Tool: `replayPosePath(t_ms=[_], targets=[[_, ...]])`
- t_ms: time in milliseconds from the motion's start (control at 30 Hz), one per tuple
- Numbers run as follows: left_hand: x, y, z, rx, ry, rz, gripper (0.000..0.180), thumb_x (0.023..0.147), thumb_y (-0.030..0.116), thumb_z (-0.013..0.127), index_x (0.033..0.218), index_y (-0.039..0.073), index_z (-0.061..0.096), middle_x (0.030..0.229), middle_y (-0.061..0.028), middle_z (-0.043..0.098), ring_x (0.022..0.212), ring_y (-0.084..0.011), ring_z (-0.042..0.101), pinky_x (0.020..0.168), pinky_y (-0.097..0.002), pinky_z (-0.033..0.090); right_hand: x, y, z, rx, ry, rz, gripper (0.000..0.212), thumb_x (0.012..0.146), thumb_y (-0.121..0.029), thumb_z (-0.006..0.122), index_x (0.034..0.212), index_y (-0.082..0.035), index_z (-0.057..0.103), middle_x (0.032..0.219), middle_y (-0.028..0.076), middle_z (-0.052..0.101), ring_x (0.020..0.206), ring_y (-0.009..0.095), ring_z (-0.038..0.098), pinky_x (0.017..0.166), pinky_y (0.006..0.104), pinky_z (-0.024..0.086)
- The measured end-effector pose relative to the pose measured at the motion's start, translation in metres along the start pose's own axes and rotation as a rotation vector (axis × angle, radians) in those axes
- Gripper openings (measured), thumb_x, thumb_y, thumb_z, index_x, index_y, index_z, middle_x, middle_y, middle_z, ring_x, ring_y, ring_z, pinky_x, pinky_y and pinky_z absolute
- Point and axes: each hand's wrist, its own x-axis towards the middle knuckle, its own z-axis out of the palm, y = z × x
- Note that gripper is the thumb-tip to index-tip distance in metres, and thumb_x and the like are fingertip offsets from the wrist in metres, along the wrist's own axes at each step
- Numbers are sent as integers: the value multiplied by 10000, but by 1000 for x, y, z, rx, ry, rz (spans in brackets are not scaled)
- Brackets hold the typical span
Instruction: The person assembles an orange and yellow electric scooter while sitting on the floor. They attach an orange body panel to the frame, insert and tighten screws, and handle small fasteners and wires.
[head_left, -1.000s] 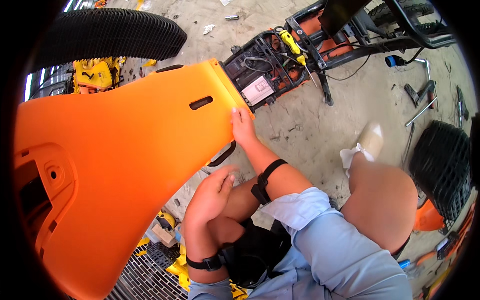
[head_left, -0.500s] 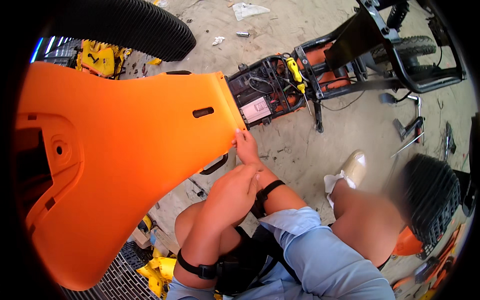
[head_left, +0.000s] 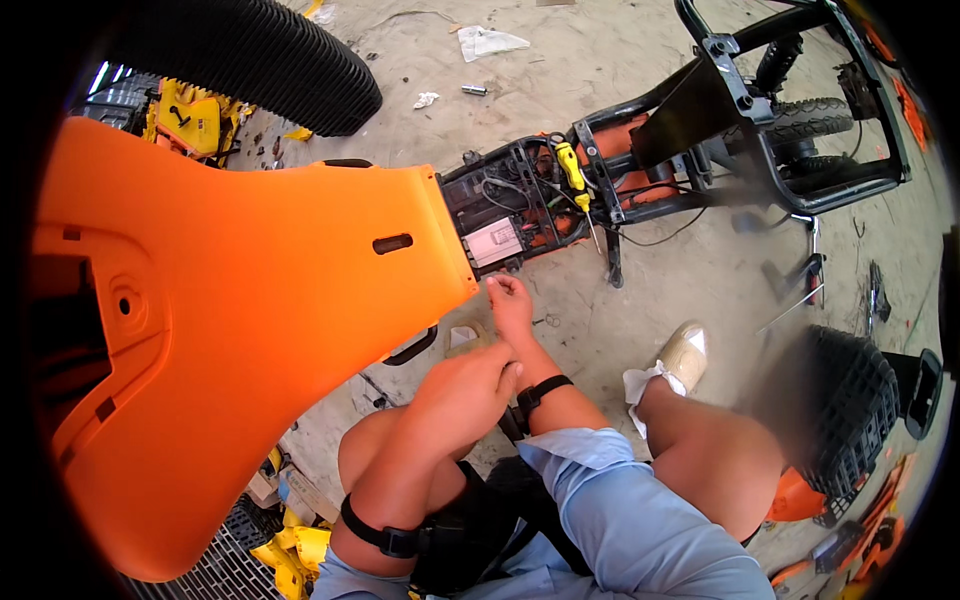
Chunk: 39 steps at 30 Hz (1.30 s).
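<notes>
A large orange body panel (head_left: 270,240) of a small vehicle fills the left side and narrows toward a black metal frame (head_left: 640,205). Just off the panel's corner is my right hand (head_left: 511,305), its fingers curled into a pinch. Whether anything small sits between them I cannot make out. My left hand (head_left: 462,392) lies across my right wrist, closed, with thumb and forefinger close together and the other fingers hidden. On the frame, by wiring and a silver box (head_left: 494,241), rests a yellow-handled screwdriver (head_left: 570,168).
A ridged black tyre-like roll (head_left: 260,60) stands at the far left, near yellow parts (head_left: 192,118). Hand tools, among them a red-and-black-handled one (head_left: 815,275), lie on the floor at right. A black crate-like object (head_left: 850,410) is beside my right leg. A socket (head_left: 474,90) lies beyond the panel.
My right hand has come away from the panel's corner, which its fingers touched before. My left hand stays across my right wrist. The view has shifted slightly.
</notes>
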Motion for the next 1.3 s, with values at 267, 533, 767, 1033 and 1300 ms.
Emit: replayPosePath(t_ms=[267, 533, 767, 1033, 1300], targets=[[-2, 2, 7, -12, 19, 49, 208, 947, 246, 530, 955, 52, 605, 883, -188, 625, 849, -409, 597, 732, -474, 476, -16, -11, 5, 39, -200, 1, 198, 916, -114, 638, 1076, 1, 619, 817, 25, 642, 723, 89, 582, 647, 252, 478], [-6, -7, -3, -63, -4, 22, 171, 942, 220, 547, 965, 60, 604, 908, -171, 635, 860, -391, 608, 737, -452, 488, -12, -20, 13, -340, -199, -289, 195, 862, -111, 685, 1027, -17, 640, 890, 104, 676, 770, 202, 644, 705, 304, 503], [-9, -24, -4, -138, 36, 45, 152, 946, 196, 545, 961, 57, 603, 907, -163, 634, 858, -384, 611, 733, -442, 494, -11, -24, 14, -538, -144, -496, 203, 838, -133, 712, 1004, -25, 665, 906, 113, 623, 766, 237, 620, 684, 334, 508], [-14, -31, -14, -162, 44, 73, 152, 947, 188, 553, 943, 46, 607, 870, -153, 615, 817, -378, 595, 712, -432, 485, 1, -48, 45, -312, -173, -343, 196, 830, -94, 696, 996, 1, 653, 873, 65, 655, 765, 137, 617, 706, 286, 514], [-24, -38, -35, -253, 33, 67, 151, 960, 190, 549, 974, 52, 609, 863, -144, 600, 814, -366, 591, 719, -410, 481, 71, -113, 101, -455, -423, -363, 256, 811, -142, 712, 1006, 13, 651, 885, 100, 696, 829, 173, 666, 759, 302, 532]])
